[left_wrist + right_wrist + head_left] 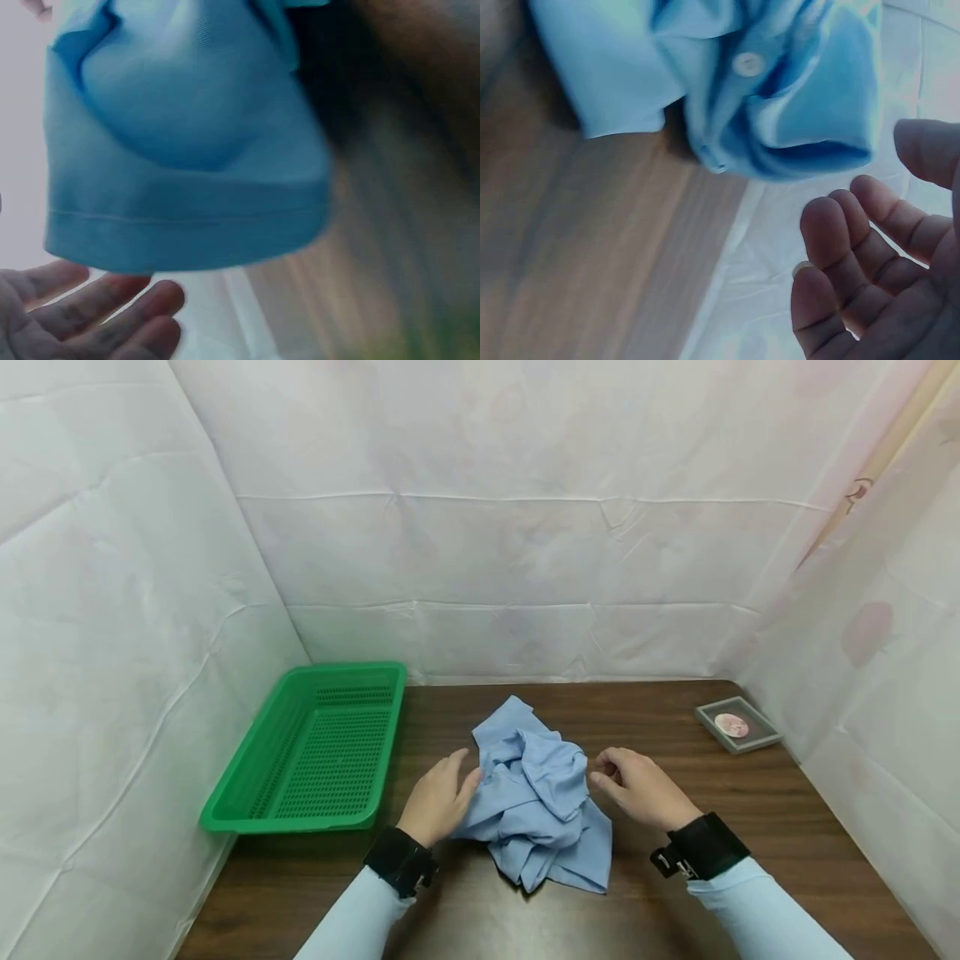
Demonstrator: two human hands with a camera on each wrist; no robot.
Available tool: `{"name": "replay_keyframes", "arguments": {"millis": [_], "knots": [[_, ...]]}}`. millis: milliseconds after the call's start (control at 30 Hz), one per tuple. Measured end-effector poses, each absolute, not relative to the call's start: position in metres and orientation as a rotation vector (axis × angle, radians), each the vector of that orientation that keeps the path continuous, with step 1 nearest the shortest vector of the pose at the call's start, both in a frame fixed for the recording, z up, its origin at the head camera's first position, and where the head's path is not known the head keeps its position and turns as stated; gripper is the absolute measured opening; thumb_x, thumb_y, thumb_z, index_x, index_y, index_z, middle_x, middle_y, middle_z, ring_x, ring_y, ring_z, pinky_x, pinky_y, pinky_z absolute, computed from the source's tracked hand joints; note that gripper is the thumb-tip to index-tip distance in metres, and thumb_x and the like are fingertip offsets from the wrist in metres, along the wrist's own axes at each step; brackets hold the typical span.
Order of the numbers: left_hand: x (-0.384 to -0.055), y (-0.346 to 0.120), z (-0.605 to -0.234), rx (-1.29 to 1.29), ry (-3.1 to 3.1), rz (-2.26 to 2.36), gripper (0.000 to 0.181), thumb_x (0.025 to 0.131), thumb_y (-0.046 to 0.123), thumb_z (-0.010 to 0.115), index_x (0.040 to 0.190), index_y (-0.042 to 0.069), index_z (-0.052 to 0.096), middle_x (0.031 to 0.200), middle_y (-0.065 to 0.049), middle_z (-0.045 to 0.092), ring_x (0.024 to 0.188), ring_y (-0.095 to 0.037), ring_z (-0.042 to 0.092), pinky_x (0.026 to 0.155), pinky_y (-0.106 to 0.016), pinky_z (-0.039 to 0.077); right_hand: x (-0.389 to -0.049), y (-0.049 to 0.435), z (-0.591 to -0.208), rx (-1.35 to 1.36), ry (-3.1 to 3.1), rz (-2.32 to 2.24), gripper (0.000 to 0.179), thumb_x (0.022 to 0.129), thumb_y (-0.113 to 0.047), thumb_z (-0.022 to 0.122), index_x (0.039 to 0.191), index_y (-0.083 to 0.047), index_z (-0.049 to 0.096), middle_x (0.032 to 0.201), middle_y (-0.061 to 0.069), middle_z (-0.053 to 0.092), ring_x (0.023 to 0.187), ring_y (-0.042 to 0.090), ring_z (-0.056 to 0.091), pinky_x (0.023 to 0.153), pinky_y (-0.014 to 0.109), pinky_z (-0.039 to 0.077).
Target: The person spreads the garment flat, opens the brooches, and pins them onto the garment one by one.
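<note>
A crumpled light-blue shirt lies in a heap on the brown wooden table, between the two hands. A white button and open folds show on it in the right wrist view. On its left side is my left hand, fingers extended and parted from the thumb; whether it touches the fabric I cannot tell. My right hand hovers just off the shirt's right side, fingers loosely bent with nothing in them. The left wrist view shows a stitched hem above the left fingers.
A green plastic basket with perforated sides stands at the left of the table. Toward the back right corner lies a small grey square frame with a pinkish round piece in it. White sheeting encloses the back and both sides.
</note>
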State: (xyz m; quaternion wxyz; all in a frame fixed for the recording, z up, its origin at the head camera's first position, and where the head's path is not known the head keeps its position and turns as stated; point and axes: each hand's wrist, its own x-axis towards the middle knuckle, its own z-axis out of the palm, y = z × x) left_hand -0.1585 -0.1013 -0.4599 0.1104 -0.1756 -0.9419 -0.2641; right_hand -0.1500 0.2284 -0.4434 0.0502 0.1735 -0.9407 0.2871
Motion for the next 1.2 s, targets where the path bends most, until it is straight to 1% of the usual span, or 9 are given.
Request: {"name": "replay_keyframes", "arguments": {"millis": [167,333,400,500,600,700,767,1000,1200], "knots": [[-0.149,-0.111,-0.470,-0.444,-2.871,-0.843,0.065,0.097,0.060,0.039,0.133,0.007,0.055,0.116,-0.011,0.065,0.105,-0.027,0.062,0.087,-0.047,0.048,-0.160,0.216,-0.430,0.588,-2.828,0.895,0.018,0.095,-0.025,0.062,0.105,-0.010,0.064,0.088,-0.005,0.058,0.078,0.010,0.054,0.067,0.029,0.049],[-0.146,-0.121,-0.487,-0.427,-2.952,-0.853,0.085,0.081,0.078,0.047,0.134,0.012,0.054,0.110,-0.004,0.066,0.098,-0.021,0.063,0.079,-0.043,0.050,-0.166,0.204,-0.423,0.641,-2.826,0.889,0.022,0.095,-0.025,0.062,0.107,-0.007,0.064,0.091,-0.004,0.059,0.080,0.010,0.055,0.068,0.028,0.050],[-0.145,-0.124,-0.493,-0.429,-2.965,-0.849,0.090,0.075,0.081,0.052,0.132,0.012,0.056,0.111,-0.004,0.066,0.098,-0.022,0.063,0.076,-0.042,0.051,-0.167,0.200,-0.422,0.663,-2.824,0.891,0.022,0.095,-0.024,0.062,0.108,-0.006,0.064,0.092,-0.003,0.060,0.081,0.010,0.056,0.069,0.028,0.050],[-0.145,-0.126,-0.500,-0.461,-2.960,-0.867,0.090,0.070,0.081,0.057,0.127,0.011,0.060,0.110,-0.005,0.067,0.096,-0.023,0.064,0.074,-0.042,0.052,-0.168,0.195,-0.421,0.670,-2.833,0.899,0.023,0.095,-0.025,0.063,0.108,-0.006,0.064,0.093,-0.004,0.060,0.082,0.010,0.056,0.069,0.028,0.050],[-0.147,-0.129,-0.507,-0.548,-2.917,-0.889,0.064,0.075,0.068,0.067,0.110,0.015,0.068,0.098,0.001,0.070,0.086,-0.014,0.065,0.070,-0.035,0.051,-0.168,0.192,-0.421,0.668,-2.851,0.910,0.023,0.095,-0.025,0.062,0.109,-0.006,0.064,0.092,-0.004,0.060,0.082,0.010,0.056,0.070,0.028,0.050],[-0.149,-0.130,-0.513,-0.657,-2.845,-0.898,0.027,0.080,0.043,0.076,0.090,0.019,0.070,0.085,0.007,0.069,0.076,-0.007,0.062,0.065,-0.030,0.050,-0.168,0.190,-0.424,0.670,-2.861,0.917,0.023,0.095,-0.024,0.063,0.109,-0.006,0.064,0.092,-0.004,0.059,0.082,0.010,0.055,0.070,0.027,0.050],[-0.149,-0.129,-0.515,-0.709,-2.796,-0.910,0.012,0.080,0.026,0.078,0.086,0.019,0.071,0.082,0.008,0.069,0.075,-0.006,0.063,0.065,-0.029,0.051,-0.168,0.189,-0.425,0.682,-2.856,0.916,0.022,0.095,-0.023,0.063,0.108,-0.007,0.064,0.091,-0.005,0.059,0.081,0.009,0.055,0.070,0.027,0.050],[-0.143,-0.120,-0.507,-0.799,-2.694,-0.856,0.015,0.079,0.012,0.076,0.091,0.018,0.070,0.089,0.006,0.070,0.084,-0.009,0.066,0.073,-0.033,0.054,-0.171,0.187,-0.428,0.684,-2.835,0.886,0.019,0.094,-0.024,0.063,0.105,-0.008,0.064,0.092,-0.003,0.059,0.083,0.010,0.056,0.072,0.029,0.050],[-0.134,-0.110,-0.497,-0.951,-2.577,-0.586,0.024,0.071,0.007,0.078,0.090,0.017,0.067,0.079,0.007,0.062,0.077,-0.011,0.063,0.068,-0.031,0.052,-0.177,0.182,-0.429,0.617,-2.827,0.835,0.028,0.094,-0.029,0.064,0.108,-0.005,0.064,0.103,0.009,0.060,0.094,0.024,0.056,0.077,0.039,0.048]]}}
